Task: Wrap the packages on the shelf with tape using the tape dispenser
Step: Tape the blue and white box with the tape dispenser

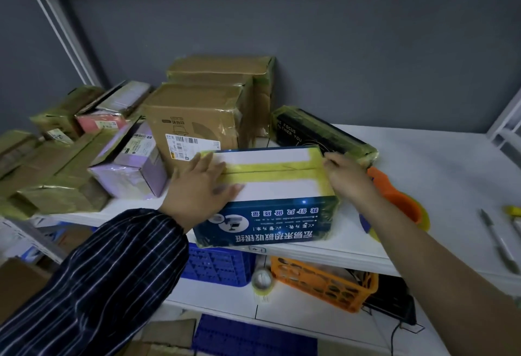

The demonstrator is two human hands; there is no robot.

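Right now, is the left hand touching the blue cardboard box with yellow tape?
Touching. The head view shows the left hand lying flat on top of the blue cardboard box, no gap.

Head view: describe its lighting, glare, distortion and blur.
Head view: dim, cool light; wide-angle distortion slants the shelf post at left; soft sheen on the taped black package; the left hand on the blue box is slightly smeared; frame edges are soft.

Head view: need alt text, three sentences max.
A person's left hand lies flat on top of a blue box striped with yellow tape, at the front of a white shelf; the right hand touches its right top edge. An orange tape dispenser lies beside that hand, and taped packages are piled behind.
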